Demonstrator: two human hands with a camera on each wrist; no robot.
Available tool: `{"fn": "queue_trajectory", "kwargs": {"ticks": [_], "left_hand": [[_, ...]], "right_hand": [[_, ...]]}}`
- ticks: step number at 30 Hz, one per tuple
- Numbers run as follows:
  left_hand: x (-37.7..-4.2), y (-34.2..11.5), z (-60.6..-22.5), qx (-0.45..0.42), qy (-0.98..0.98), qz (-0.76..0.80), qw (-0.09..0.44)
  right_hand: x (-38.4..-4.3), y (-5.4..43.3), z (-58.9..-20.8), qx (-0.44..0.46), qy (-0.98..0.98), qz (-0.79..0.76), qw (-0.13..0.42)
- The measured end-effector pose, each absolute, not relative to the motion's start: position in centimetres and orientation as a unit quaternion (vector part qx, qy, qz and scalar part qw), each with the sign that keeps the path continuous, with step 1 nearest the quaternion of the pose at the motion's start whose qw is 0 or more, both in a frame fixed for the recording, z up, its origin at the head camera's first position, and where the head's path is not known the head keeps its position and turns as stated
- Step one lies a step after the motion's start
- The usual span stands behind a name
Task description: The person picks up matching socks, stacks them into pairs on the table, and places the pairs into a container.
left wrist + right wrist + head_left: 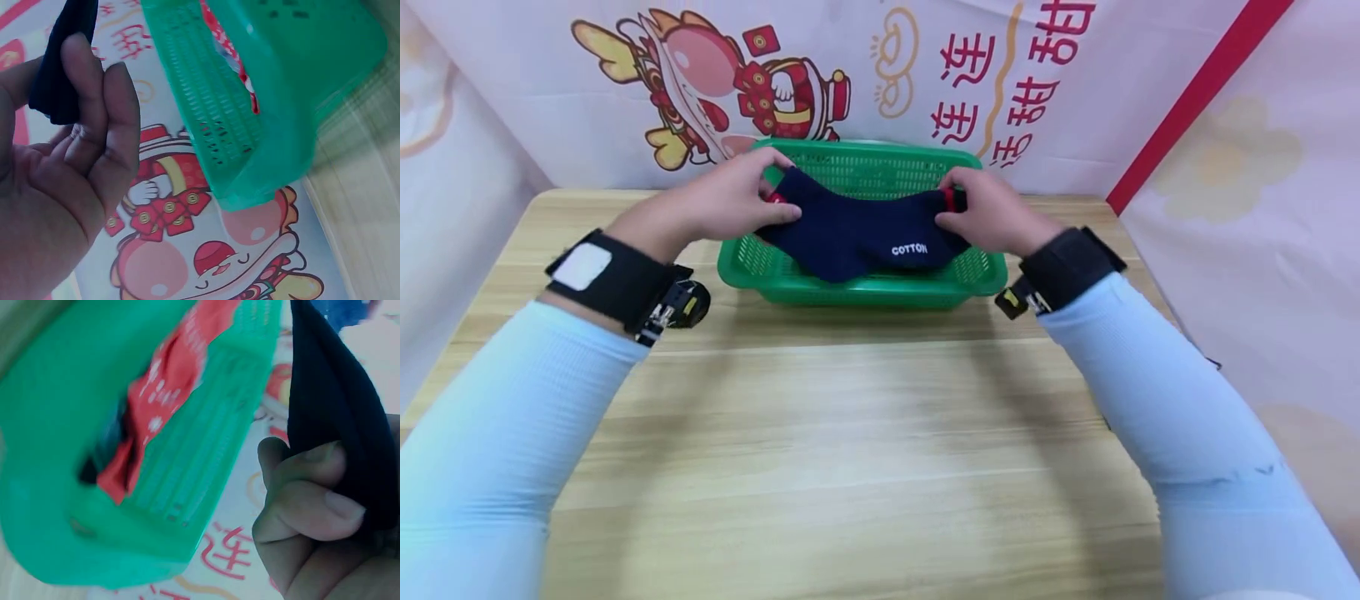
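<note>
Stretched between both hands is a navy blue sock (pixel 857 229) with white "COTTON" lettering, held above a green plastic basket (pixel 865 292). My left hand (pixel 737 196) pinches its left end between thumb and fingers. At the other end, my right hand (pixel 988 208) pinches it, and a bit of red shows by the fingertips of each hand. The right wrist view shows the dark fabric (pixel 337 406) hanging in folds from the fingers. Inside the basket lies a red patterned cloth piece (pixel 169 381) with white marks, beside something dark; the sock hides them in the head view.
The basket stands at the back of a wooden table (pixel 842 433), close to a white printed backdrop (pixel 880 83) with cartoon figures and red characters. White cloth (pixel 1247 250) hangs along the right side. Both wrists carry black straps (pixel 1067 267) with small cameras.
</note>
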State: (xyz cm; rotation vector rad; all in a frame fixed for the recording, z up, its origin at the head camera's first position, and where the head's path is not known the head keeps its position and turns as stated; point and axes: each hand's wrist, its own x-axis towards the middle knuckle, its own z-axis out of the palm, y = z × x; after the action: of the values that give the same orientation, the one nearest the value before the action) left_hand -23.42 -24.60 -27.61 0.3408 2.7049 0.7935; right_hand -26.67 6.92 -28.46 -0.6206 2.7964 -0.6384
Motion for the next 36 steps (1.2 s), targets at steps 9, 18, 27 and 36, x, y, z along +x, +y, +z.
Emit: {"fn": "queue_trajectory", "kwargs": {"ticks": [9,18,27,36], "left_hand": [[-28.5,-22.7,-28.7,0.068,0.945,0.226,0.228],[-29.8,-20.3,-29.3,0.064,0.953,0.133,0.263],[-30.4,-18.7,-29.7,0.056,0.966,0.004,0.252],[-31.3,-17.1,-32.5,0.052,0.980,-0.080,0.173]], "right_hand": [[-31.2,4.7,-28.7,-0.190,0.969,-0.082,0.136],[-32.4,3.0,-30.1,-0.219,0.970,0.016,0.107],[-32.5,1.3,-30.8,-0.201,0.971,0.078,0.099],[-35.0,0.3,-33.7,-0.115,0.976,0.126,0.137]]}}
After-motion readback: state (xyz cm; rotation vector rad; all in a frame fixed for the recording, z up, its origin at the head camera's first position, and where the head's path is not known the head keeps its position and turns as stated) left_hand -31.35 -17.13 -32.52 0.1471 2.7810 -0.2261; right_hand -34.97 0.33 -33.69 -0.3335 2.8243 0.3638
